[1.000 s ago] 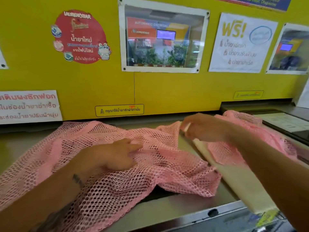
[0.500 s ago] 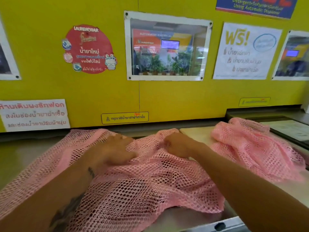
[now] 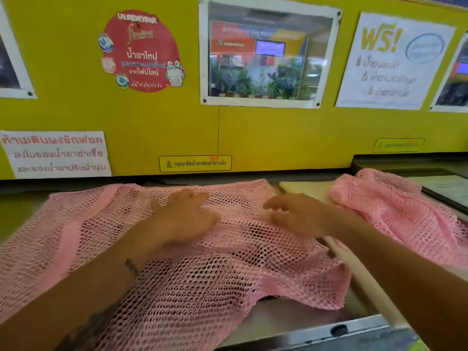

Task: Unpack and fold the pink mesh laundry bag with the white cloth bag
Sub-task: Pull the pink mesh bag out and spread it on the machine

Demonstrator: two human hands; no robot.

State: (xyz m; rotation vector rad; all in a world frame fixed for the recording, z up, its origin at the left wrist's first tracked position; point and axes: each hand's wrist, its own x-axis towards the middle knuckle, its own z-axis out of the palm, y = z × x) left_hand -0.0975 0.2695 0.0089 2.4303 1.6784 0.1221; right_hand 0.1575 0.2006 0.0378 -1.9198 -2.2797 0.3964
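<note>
A pink mesh laundry bag (image 3: pixel 207 269) lies spread across the metal counter, its front edge hanging over the counter's lip. My left hand (image 3: pixel 184 216) rests flat on the mesh near its middle, fingers apart. My right hand (image 3: pixel 296 216) hovers just over the mesh to the right, fingers loosely spread, holding nothing. A flat cream-white cloth bag (image 3: pixel 304 188) lies under the mesh on the right, only its far corner and a strip along my right forearm showing. A second heap of pink mesh (image 3: pixel 395 211) sits bunched on top of it at the far right.
A yellow wall panel (image 3: pixel 152 117) with posters and stickers rises right behind the counter. The steel counter edge (image 3: pixel 329 328) runs along the front. A dark machine lid with a paper sheet (image 3: pixel 445 188) sits at the right.
My right hand let go of the white cloth bag's corner and moved left onto the mesh. Both hands now lie flatter and wider apart on the spread mesh.
</note>
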